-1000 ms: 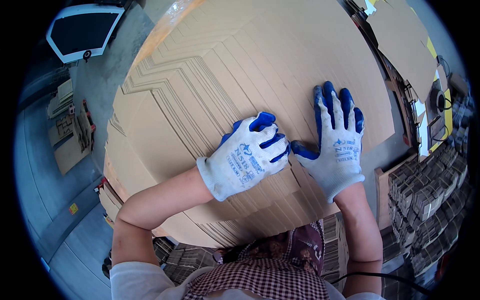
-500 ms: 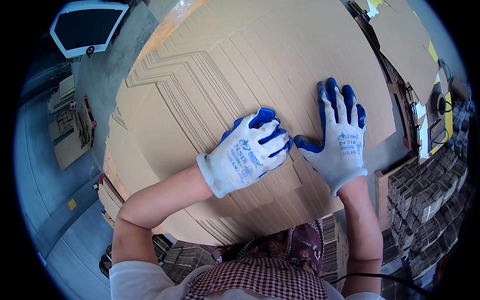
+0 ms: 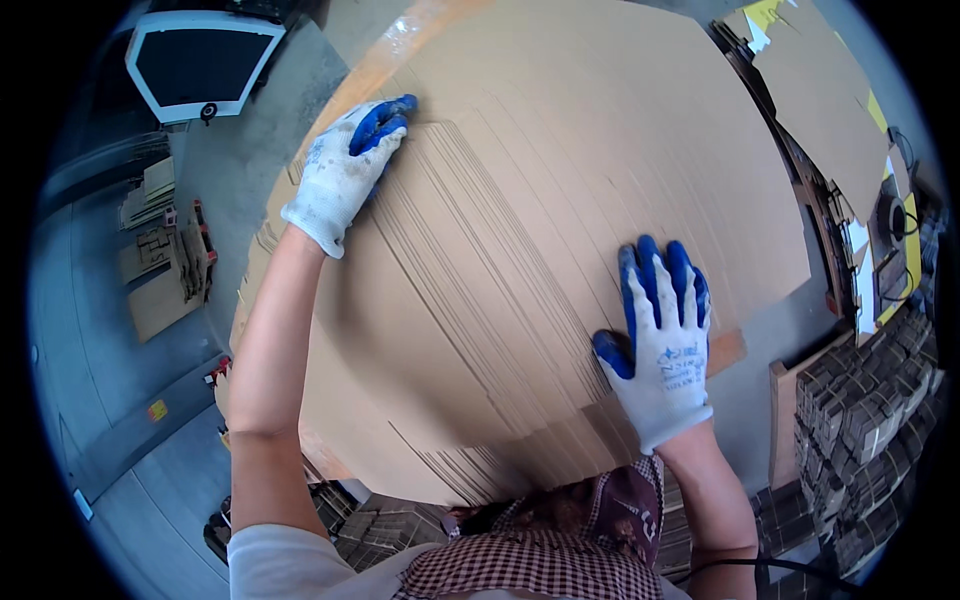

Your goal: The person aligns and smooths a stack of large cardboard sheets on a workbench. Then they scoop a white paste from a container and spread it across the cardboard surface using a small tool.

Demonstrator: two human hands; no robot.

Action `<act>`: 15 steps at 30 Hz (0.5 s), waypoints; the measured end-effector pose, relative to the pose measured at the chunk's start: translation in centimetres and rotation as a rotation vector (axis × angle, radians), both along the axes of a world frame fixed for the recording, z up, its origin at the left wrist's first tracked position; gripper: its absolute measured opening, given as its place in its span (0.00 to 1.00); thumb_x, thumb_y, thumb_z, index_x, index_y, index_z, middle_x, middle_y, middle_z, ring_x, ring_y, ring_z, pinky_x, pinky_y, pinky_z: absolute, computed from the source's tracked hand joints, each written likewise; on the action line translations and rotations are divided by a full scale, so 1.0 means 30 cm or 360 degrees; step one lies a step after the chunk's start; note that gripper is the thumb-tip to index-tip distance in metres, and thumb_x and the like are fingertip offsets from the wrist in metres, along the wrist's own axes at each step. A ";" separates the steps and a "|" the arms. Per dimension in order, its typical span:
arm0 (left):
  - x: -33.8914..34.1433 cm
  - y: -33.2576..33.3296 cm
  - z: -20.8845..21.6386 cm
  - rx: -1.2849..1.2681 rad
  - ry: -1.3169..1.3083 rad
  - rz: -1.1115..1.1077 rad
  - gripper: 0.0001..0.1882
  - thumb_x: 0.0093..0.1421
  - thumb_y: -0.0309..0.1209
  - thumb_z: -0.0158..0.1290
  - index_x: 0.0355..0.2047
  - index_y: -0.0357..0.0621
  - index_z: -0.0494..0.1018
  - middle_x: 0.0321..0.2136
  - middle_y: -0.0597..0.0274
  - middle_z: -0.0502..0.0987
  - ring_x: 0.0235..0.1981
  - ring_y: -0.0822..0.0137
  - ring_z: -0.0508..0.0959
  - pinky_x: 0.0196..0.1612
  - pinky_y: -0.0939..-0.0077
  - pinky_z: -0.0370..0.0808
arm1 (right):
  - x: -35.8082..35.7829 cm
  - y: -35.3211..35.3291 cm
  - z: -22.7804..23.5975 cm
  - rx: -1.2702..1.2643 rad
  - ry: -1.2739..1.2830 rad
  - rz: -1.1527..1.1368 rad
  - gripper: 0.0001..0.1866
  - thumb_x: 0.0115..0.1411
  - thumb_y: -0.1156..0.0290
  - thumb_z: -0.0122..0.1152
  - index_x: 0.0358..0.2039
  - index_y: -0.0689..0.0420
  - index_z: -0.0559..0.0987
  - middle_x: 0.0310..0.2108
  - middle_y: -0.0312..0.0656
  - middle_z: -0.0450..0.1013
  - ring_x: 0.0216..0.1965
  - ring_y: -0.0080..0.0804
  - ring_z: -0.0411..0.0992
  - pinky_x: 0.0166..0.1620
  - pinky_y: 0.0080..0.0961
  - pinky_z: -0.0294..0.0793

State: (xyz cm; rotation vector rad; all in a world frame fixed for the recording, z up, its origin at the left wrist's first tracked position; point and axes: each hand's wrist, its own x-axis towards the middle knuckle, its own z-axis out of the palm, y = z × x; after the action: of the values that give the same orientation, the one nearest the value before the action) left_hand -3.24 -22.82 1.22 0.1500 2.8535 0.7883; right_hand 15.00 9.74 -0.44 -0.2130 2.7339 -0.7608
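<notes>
A broad stack of brown cardboard sheets [image 3: 520, 230], fanned out so that their edges step across it, lies in front of me. My left hand [image 3: 350, 170], in a white glove with blue-coated fingers, is at the far left edge of the sheets. Its fingers are bent and pressed together at the sheet edges; their tips are partly hidden. In a matching glove, my right hand [image 3: 665, 345] rests flat on the near right part of the stack, fingers stretched forward and thumb out to the left.
The sheets lie on a table with a wooden edge [image 3: 385, 50]. Bundled cardboard pieces [image 3: 860, 390] are piled at the right, beside a wooden board [image 3: 788, 420]. More cardboard pieces [image 3: 160, 290] lean at the left. A white-framed dark panel [image 3: 203, 65] stands at the far left.
My left hand has moved from the middle of the stack to its far left edge. My right hand has slid nearer to me, still flat. The stepped sheet edges have shifted.
</notes>
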 end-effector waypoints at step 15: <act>-0.169 -0.246 -0.007 0.0195 -0.0450 0.0802 0.15 0.67 0.35 0.58 0.50 0.43 0.83 0.43 0.72 0.84 0.45 0.79 0.77 0.51 0.85 0.70 | -0.014 -0.018 0.014 0.0027 -0.0114 0.0040 0.51 0.50 0.69 0.73 0.74 0.52 0.58 0.76 0.44 0.51 0.76 0.54 0.45 0.76 0.54 0.42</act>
State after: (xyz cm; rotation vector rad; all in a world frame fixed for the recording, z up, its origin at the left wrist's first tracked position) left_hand -8.31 -30.21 1.00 -0.6366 2.5907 0.9780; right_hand 14.58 9.18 -0.03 -0.2119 2.6640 -0.7244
